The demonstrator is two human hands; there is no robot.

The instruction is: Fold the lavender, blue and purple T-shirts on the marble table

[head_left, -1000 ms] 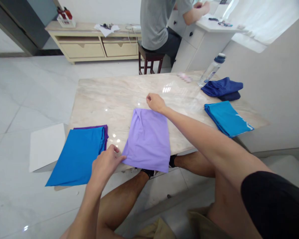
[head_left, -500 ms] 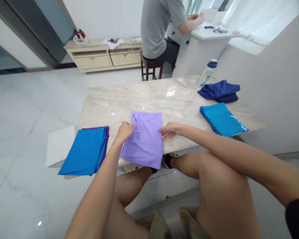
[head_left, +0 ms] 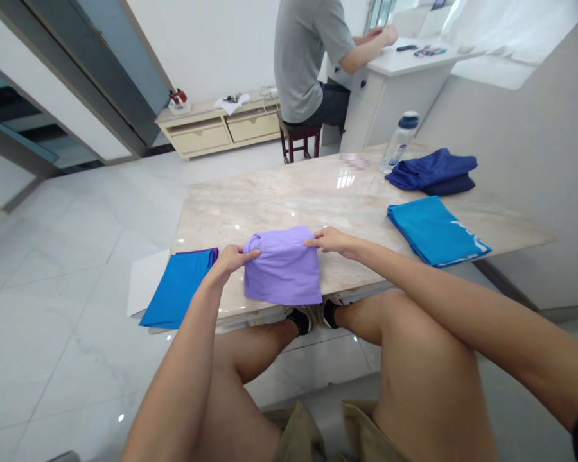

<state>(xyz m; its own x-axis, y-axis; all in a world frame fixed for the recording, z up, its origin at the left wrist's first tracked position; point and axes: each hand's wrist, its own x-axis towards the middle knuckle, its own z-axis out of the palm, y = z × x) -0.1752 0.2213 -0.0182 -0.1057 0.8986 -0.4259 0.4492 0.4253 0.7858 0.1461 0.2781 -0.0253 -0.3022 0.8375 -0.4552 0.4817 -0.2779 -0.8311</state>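
Note:
A light purple folded cloth (head_left: 283,273), perhaps a garment, lies at the near edge of the marble-topped table (head_left: 250,199). My left hand (head_left: 234,258) pinches its upper left corner, thumb on top. At the upper right corner, my right hand (head_left: 331,240) grips the fabric the same way. The cloth's upper edge is bunched and rolled between them. Left of it rests a folded blue cloth (head_left: 176,292), partly hidden by my left forearm, with a dark purple cloth (head_left: 210,252) showing beneath.
On the table's right are a folded bright blue cloth (head_left: 436,231), crumpled dark blue cloth (head_left: 433,170) and a water bottle (head_left: 399,144). A white box (head_left: 144,279) sits at the left end. Beyond, a person (head_left: 303,64) sits on a stool (head_left: 301,138) at a white desk (head_left: 399,64).
The purple cloth has become shorter, its far part now folded or gathered between my hands. My right hand has moved up to the upper corner. The view has shifted slightly left.

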